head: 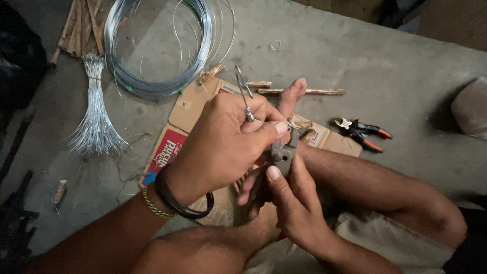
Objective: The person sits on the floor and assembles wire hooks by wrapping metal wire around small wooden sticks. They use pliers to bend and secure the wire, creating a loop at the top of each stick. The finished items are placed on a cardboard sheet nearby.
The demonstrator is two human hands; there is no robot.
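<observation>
The left hand (223, 142) is closed in a pinch: thumb and forefinger press together on a thin wire (245, 96), just where it meets the pliers' nose. The right hand (294, 203) is wrapped around the handles of the grey pliers (282, 152), thumb laid along the upper side, fingers curled shut below.

Clearance around the grip: the work point sits over a flattened cardboard sheet (190, 109) on a concrete floor (395, 66). Directly beyond the pinch, a bare foot (291, 96) lies close, its toes near small wooden sticks (304, 92). To the right of the grip, well apart, red-handled cutters (362, 132) rest on the floor. Beyond and to the left of the grip lies a large wire coil (157, 50), and further left a bundle of cut wire lengths (95, 111), both clear of the hands. The person's legs close in the near side below the right hand; the floor to the far right remains open.

Condition of the wire: bright, silvery, thin. It rises from the pinch at a slight tilt and ends in a small closed loop above the left knuckles. A short tail runs from the pinch to the plier jaws, where wrapped material is bunched; its detail cannot be made out.
</observation>
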